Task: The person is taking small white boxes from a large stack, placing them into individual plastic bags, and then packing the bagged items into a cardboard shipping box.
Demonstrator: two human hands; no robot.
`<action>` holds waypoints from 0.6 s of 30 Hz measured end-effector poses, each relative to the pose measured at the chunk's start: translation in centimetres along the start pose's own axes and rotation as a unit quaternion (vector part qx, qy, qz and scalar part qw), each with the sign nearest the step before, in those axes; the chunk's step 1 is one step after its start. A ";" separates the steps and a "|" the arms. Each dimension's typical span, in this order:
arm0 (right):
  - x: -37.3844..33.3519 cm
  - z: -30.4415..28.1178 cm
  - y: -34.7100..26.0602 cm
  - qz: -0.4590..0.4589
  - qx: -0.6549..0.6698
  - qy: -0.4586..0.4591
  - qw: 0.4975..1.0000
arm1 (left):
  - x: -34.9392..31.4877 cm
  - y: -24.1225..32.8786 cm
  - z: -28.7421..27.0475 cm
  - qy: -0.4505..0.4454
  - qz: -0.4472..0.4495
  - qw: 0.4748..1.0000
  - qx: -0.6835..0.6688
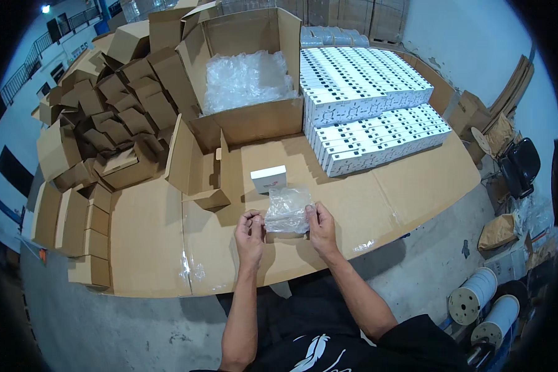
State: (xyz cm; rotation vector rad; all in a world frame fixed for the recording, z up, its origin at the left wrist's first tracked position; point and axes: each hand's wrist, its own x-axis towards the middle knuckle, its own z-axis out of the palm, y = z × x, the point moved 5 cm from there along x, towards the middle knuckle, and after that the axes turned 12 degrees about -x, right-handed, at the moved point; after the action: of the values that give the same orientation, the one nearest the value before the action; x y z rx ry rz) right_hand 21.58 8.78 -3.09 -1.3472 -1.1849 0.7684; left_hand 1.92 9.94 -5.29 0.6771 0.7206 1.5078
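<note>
Right of the cardboard-covered table (366, 201) are a black chair (519, 162), long cardboard strips (513, 93) against the wall (471, 40), and two white-wound spools (481, 288). At the table's far side are bluish bundles (333, 38), possibly wrapped rolls; well off to its left runs a railing (36, 51).
</note>
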 end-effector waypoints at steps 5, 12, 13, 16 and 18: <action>-0.7 0.6 -0.5 0.060 0.006 -0.076 0.995 | -0.3 0.7 1.5 0.016 -0.003 0.998 -0.066; -1.0 1.6 -1.4 -0.018 0.031 -0.014 0.999 | -0.9 1.2 2.6 0.033 0.057 0.980 0.186; -0.9 2.0 -1.8 -0.016 0.032 -0.017 0.999 | -1.2 1.4 2.5 0.049 0.091 0.977 0.187; -0.5 2.4 -2.5 -0.006 0.035 -0.046 0.998 | -1.1 1.2 2.2 0.050 0.108 0.971 0.206; 0.1 2.1 -2.0 0.054 0.056 -0.006 0.997 | -1.2 1.6 2.5 0.056 0.087 0.968 0.227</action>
State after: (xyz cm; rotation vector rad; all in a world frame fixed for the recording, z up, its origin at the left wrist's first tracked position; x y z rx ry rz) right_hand 19.22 9.25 -1.46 -1.3234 -1.0693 0.9087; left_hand 2.92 8.77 -2.42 1.0254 1.1365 1.5627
